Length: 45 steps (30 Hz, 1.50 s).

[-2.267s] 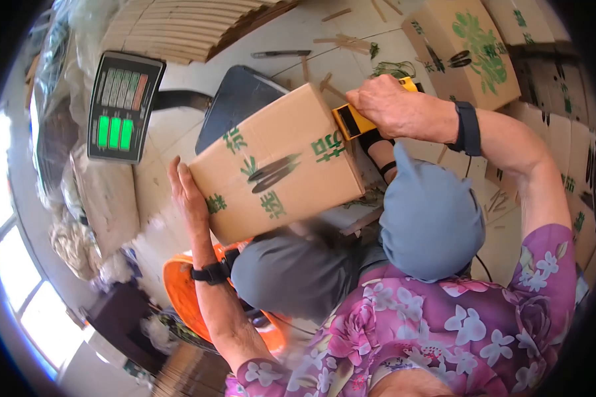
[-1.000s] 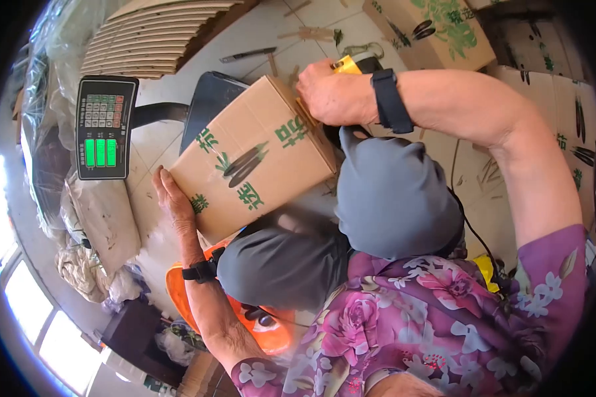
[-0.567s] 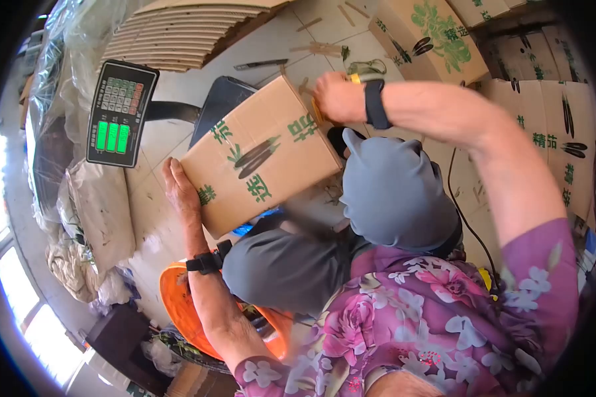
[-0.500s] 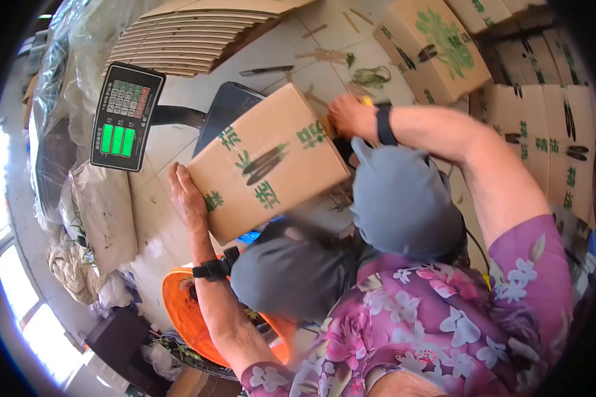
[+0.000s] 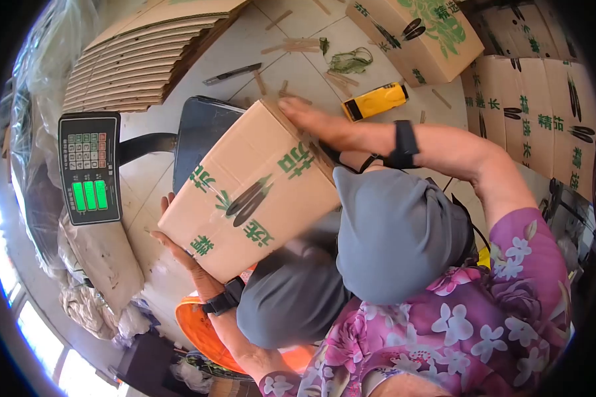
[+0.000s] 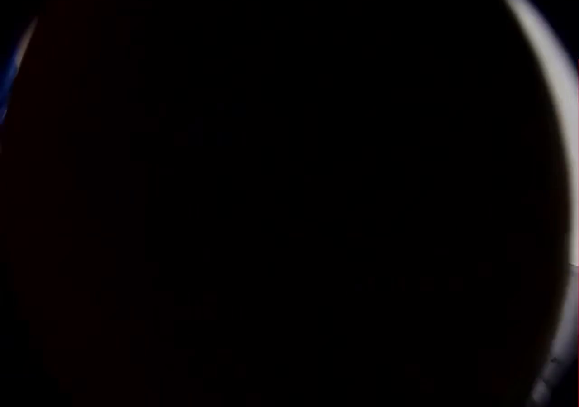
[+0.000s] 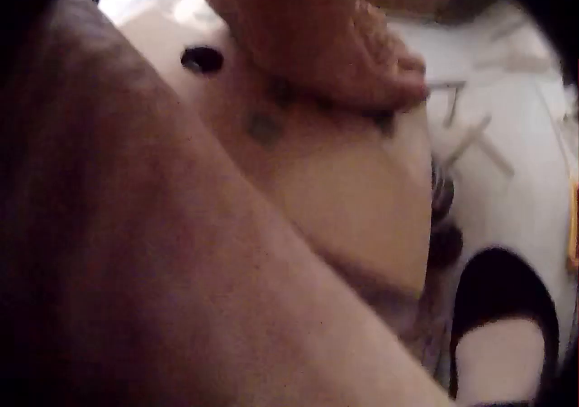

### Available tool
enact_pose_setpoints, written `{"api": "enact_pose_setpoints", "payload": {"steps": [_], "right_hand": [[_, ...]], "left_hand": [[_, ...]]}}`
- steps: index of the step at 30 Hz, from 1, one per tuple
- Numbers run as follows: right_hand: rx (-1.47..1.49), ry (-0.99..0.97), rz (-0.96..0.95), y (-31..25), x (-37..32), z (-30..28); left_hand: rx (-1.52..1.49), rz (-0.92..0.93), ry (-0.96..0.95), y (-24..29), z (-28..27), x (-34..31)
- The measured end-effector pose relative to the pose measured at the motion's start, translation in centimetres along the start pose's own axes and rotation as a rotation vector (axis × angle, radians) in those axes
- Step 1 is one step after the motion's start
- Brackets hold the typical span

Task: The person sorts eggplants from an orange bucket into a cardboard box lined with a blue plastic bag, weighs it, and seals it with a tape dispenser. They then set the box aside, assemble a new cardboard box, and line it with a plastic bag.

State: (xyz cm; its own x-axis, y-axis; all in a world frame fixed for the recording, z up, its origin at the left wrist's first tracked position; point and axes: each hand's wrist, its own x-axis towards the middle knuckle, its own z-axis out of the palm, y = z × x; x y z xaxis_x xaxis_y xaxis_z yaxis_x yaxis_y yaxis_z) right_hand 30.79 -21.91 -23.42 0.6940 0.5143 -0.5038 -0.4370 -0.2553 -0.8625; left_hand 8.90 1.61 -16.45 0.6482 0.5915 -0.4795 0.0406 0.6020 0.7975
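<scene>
A closed cardboard box [image 5: 245,185], printed with green characters and dark eggplants, sits tilted in front of the person's knees, overlapping the dark scale platform [image 5: 208,129]. My left hand [image 5: 185,257] is at its lower left corner, fingers partly hidden behind the box and thumb spread away. My right hand [image 5: 314,122] lies along the upper right side with extended fingers, touching the cardboard. A yellow and black block-shaped tool [image 5: 376,101] lies on the floor beyond the right wrist. The left wrist view is almost wholly dark. In the right wrist view, fingers [image 7: 398,72] rest on the cardboard.
The scale display [image 5: 89,169] stands at the left on a curved arm. Flat cardboard [image 5: 139,59] is stacked at upper left. A box cutter [image 5: 232,74] and brown strips are on the floor. Printed boxes [image 5: 536,119] stand at right; an orange tub [image 5: 212,334] is below.
My right hand has let go of the yellow tool, which is now on the floor, and rests on the box's side. My left hand has shifted to the lower corner, and the box tilts more.
</scene>
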Motion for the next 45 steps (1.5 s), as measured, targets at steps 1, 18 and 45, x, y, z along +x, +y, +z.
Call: {"api": "enact_pose_setpoints", "payload": {"steps": [1, 18, 45], "right_hand": [[0.001, -0.002, 0.006, 1.4, 2.0, 0.6], [0.63, -0.391, 0.258, 6.7, 6.3, -0.6], [0.52, 0.426, 0.318, -0.4, -16.9, -30.9]], "left_hand": [[-0.077, -0.012, -0.025, -0.5, 0.0, -0.1], [0.357, 0.028, -0.4, -1.0, 8.2, 6.7], [0.603, -0.013, -0.772, -9.2, 43.9, 10.5]]}}
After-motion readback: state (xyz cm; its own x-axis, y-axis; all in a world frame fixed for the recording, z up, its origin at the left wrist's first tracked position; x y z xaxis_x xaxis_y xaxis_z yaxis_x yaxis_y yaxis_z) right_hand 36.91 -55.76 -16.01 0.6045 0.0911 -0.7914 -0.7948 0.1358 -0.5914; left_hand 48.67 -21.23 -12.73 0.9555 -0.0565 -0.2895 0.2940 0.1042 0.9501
